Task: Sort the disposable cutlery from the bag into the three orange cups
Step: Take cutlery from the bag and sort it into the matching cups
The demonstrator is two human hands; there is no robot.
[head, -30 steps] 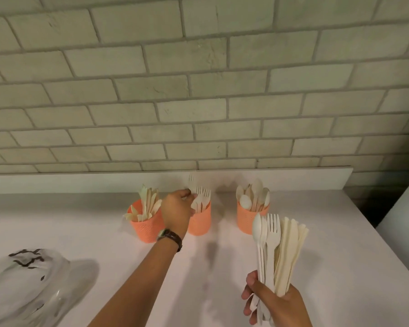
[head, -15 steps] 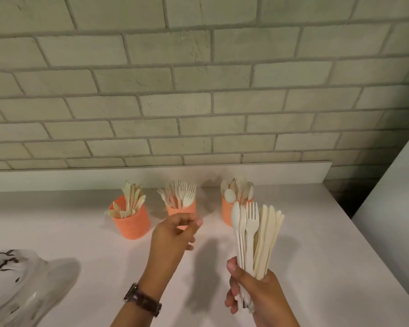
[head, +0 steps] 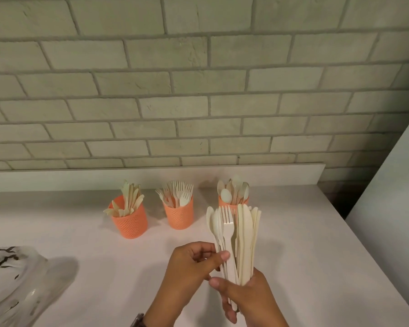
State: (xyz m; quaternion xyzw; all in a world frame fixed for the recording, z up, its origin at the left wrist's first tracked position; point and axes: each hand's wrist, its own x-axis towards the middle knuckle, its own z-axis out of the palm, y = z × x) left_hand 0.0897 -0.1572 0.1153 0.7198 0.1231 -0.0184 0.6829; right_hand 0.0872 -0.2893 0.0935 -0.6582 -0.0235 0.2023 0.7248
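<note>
Right hand (head: pixel 246 296): fingers curled round the cutlery bundle (head: pixel 242 237), held upright
Left hand (head: pixel 194 263): back from the fork cup (head: pixel 178 214), now pinching handles at the bundle's left edge
Meaning: last piece likely dropped off, next pick starting
Fork cup: beyond the fingers, well apart
Bag (head: pixel 14 279): far left of the fingers

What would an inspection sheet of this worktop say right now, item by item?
Surface: white counter, low upstand at the back.
Job's things: three orange cups in a row: left cup holds knives, middle cup forks, right cup spoons; clear bag lies at lower left; cutlery bundle held upright.
Clutter: nothing seen.
Grippers: right hand grips the bundle's base; left hand pinches handles at its left edge.
Cables: nothing seen.
Surroundings: pale brick wall behind; white panel at right.
</note>
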